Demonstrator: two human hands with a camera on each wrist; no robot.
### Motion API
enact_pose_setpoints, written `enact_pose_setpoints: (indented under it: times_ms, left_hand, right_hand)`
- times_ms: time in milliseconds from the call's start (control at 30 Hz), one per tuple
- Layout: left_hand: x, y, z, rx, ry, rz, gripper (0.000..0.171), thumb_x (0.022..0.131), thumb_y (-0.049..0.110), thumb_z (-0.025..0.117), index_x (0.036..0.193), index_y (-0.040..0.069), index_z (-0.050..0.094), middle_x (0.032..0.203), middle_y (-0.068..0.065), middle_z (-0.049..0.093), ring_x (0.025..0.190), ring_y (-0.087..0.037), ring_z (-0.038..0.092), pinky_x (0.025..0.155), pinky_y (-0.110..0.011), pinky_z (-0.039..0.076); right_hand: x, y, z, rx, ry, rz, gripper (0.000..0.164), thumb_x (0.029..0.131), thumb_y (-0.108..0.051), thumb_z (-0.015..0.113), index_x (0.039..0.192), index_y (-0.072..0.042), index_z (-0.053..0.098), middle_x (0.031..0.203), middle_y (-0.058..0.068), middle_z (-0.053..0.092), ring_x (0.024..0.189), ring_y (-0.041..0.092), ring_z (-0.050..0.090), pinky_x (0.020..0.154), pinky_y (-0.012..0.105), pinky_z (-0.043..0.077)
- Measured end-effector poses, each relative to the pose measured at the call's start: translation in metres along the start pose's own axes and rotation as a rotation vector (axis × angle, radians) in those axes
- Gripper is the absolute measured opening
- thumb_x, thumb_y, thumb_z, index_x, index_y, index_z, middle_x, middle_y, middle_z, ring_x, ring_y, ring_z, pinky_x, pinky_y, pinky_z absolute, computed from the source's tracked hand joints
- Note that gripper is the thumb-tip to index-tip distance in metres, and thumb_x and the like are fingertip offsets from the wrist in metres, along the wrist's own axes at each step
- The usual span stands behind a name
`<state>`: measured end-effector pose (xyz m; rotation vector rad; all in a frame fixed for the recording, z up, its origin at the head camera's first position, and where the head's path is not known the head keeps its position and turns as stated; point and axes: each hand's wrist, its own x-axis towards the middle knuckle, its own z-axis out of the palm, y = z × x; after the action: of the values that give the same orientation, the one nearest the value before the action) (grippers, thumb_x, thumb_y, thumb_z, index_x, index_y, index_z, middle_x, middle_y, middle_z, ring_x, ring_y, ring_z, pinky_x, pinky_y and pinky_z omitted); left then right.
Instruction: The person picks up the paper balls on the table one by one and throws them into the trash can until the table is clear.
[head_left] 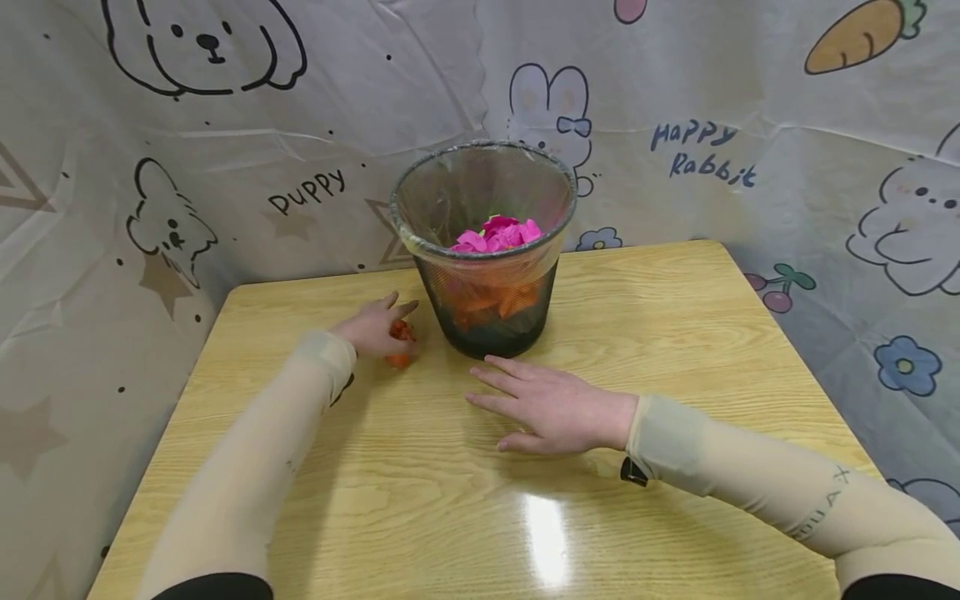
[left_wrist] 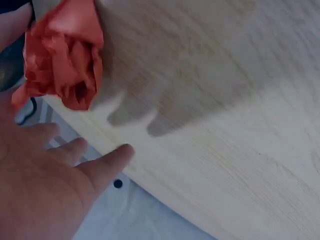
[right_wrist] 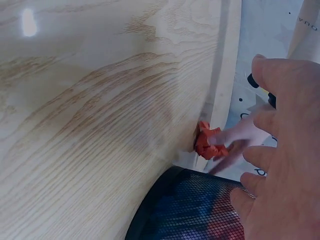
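A crumpled ball of orange-red paper (left_wrist: pixel 65 60) lies on the table left of the mesh wastebasket (head_left: pixel 487 325). My left hand (head_left: pixel 378 329) is right beside the paper, its fingers (left_wrist: pixel 107 167) extended and spread, with the ball in the space between thumb and fingers. In the right wrist view the same paper ball (right_wrist: pixel 207 141) overlaps my left hand (right_wrist: pixel 245 135) near the table edge. My right hand (head_left: pixel 558 408) hovers low over the table in front of the basket, palm down, fingers apart and holding nothing.
Inside the basket, a clear plastic liner (head_left: pixel 442 200) hangs over the rim, and pink crumpled papers (head_left: pixel 498 236) lie above orange ones seen through the mesh. The basket stands toward the back of the wooden table (head_left: pixel 390 500). A printed cloth (head_left: pixel 420 75) hangs behind it.
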<state>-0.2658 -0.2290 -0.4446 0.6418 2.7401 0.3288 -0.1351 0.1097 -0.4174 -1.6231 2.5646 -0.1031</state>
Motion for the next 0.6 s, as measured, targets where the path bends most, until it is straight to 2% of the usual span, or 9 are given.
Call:
enact_pose_setpoints:
  times_ms: [133, 233, 367, 533, 600]
  left_hand:
    - [-0.008, 0.005, 0.009, 0.019, -0.112, 0.003, 0.078, 0.095, 0.036, 0.068, 0.159, 0.005, 0.035, 0.162, -0.038, 0.01, 0.144, -0.062, 0.017, 0.117, -0.068, 0.021]
    - [-0.014, 0.005, 0.016, 0.063, -0.152, 0.015, 0.067, 0.103, 0.031, 0.059, 0.159, 0.004, 0.035, 0.161, -0.039, 0.009, 0.144, -0.062, 0.017, 0.118, -0.066, 0.021]
    - [-0.023, 0.005, 0.024, 0.117, -0.128, 0.051, 0.053, 0.108, 0.022, 0.05, 0.156, 0.001, 0.04, 0.159, -0.041, 0.016, 0.139, -0.064, 0.026, 0.115, -0.066, 0.027]
    - [-0.037, 0.006, 0.028, 0.156, -0.059, 0.095, 0.044, 0.108, 0.011, 0.048, 0.151, 0.0, 0.047, 0.154, -0.043, 0.026, 0.134, -0.062, 0.038, 0.111, -0.064, 0.036]
    - [-0.042, 0.008, 0.028, 0.161, -0.042, 0.091, 0.043, 0.108, 0.01, 0.048, 0.151, 0.002, 0.049, 0.152, -0.042, 0.031, 0.134, -0.059, 0.041, 0.11, -0.062, 0.039]
  right_hand:
    - [0.0, 0.001, 0.002, 0.008, -0.002, 0.001, 0.074, 0.104, -0.056, 0.05, 0.164, -0.018, 0.029, 0.17, 0.009, 0.014, 0.157, 0.03, 0.006, 0.125, 0.04, 0.013]
    - [-0.001, 0.001, 0.002, 0.006, 0.004, -0.007, 0.074, 0.104, -0.057, 0.05, 0.164, -0.018, 0.029, 0.17, 0.01, 0.014, 0.156, 0.032, 0.008, 0.125, 0.041, 0.015]
    - [0.0, 0.001, 0.003, -0.002, 0.012, -0.018, 0.074, 0.104, -0.058, 0.048, 0.163, -0.017, 0.03, 0.17, 0.01, 0.015, 0.156, 0.034, 0.012, 0.124, 0.042, 0.017]
    - [0.0, 0.0, 0.003, -0.001, 0.002, -0.013, 0.074, 0.104, -0.058, 0.047, 0.163, -0.017, 0.029, 0.17, 0.011, 0.015, 0.156, 0.032, 0.009, 0.125, 0.041, 0.016]
    - [0.0, 0.0, 0.004, 0.001, 0.002, -0.014, 0.074, 0.104, -0.057, 0.048, 0.163, -0.017, 0.03, 0.17, 0.012, 0.016, 0.156, 0.032, 0.01, 0.125, 0.041, 0.016]
